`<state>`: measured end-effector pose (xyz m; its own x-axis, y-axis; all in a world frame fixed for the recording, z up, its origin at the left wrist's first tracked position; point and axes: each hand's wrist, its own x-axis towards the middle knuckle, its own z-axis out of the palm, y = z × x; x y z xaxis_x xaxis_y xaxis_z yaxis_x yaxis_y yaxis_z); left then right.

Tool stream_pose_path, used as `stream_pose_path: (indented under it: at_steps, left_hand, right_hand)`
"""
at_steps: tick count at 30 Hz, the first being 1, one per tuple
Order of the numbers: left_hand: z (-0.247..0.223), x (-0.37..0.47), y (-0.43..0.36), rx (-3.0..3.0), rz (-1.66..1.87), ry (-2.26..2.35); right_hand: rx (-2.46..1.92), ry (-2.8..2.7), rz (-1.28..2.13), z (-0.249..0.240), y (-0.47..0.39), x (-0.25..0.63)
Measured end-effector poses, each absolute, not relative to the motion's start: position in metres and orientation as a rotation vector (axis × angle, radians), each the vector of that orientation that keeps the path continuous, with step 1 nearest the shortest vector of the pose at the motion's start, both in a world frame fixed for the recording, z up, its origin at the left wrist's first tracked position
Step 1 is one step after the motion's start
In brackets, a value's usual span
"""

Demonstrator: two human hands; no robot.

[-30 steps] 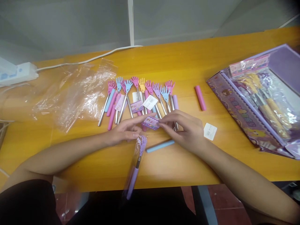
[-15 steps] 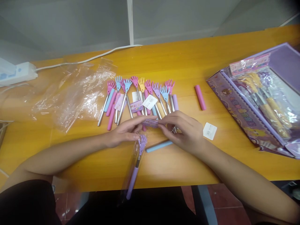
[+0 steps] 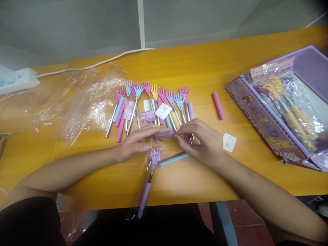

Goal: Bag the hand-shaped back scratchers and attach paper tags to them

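My right hand (image 3: 203,143) pinches the right edge of a small purple printed card (image 3: 166,135) between thumb and fingers. My left hand (image 3: 134,142) has its fingers stretched out, their tips along the card's far edge, and its thumb apart from them. Just below lies a purple back scratcher (image 3: 145,198) in a clear plastic bag, its handle reaching past the table's near edge. Beyond my hands is a row of back scratchers in several colours, among them a light blue one (image 3: 138,91), with loose cards between them. A light blue tube (image 3: 174,159) lies partly behind my right hand.
Crumpled clear bags (image 3: 92,106) cover the table's left side. At right stands a purple display box (image 3: 266,119) holding bagged back scratchers. A pink tube (image 3: 218,106) and a white tag (image 3: 229,142) lie near it. A power strip (image 3: 22,81) with a white cable sits at back left.
My left thumb has come slightly away from the top of the bagged purple back scratcher. The card has tilted to a thinner edge-on view. My right hand has barely moved.
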<state>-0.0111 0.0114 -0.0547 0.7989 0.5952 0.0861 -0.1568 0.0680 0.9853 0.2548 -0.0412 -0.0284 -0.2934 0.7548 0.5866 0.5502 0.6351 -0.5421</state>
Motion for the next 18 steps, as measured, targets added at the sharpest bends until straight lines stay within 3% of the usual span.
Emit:
stream_pose_path:
  at_steps: [18]
  left_hand:
    - [-0.0466,-0.0035,0.0126,0.892,0.536,0.348]
  right_hand:
    - [-1.009,-1.944,0.259,-0.0339,-0.0431,0.2520]
